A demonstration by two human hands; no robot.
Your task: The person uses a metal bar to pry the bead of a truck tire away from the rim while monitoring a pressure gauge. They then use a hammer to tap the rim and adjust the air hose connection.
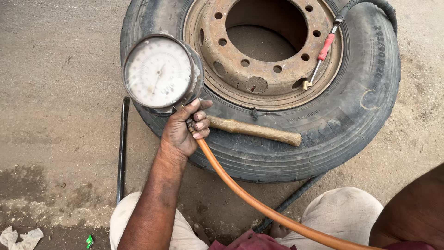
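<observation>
Lower left: crumpled white rag (21,237) on the floor, then a black bar (122,153) lying beside the tyre (351,115). Centre left: left hand (182,132), grip clamped on the handle of a round pressure gauge (159,71), orange hose (259,203) trailing lower right. Across the tyre sidewall, a wooden handle (254,130). Upper centre: rusty rim (263,46) with red-handled air chuck (321,58). Right hand out of frame.

Soft, even daylight with faint shadows (no glare), sharp throughout apart from slight wide-angle bending at edges.
</observation>
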